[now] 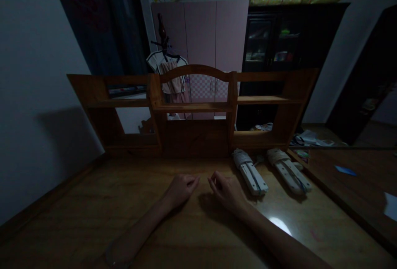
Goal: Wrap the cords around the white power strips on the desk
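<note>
My left hand [182, 187] rests on the wooden desk [149, 236] with its fingers curled in and the thumb against them; nothing shows in it. A small gap to the right of it, my right hand [228, 189] is loosely closed, index finger bent toward the thumb, also holding nothing that I can see. The nearest thing to my right hand is a white power strip [252, 174] with its cord wound round the far end. Beside that lies a second power strip [290, 172], likewise wrapped in its cord. Neither hand touches them.
A wooden shelf rack [192, 107] stands along the desk's far edge. To the left rises a white wall [37, 95]. At the right, a lower brown surface [328, 182] carries a blue card [345, 170] and white paper [391, 206]. Pink wardrobe [201, 33] and dark cabinet [297, 37] stand behind.
</note>
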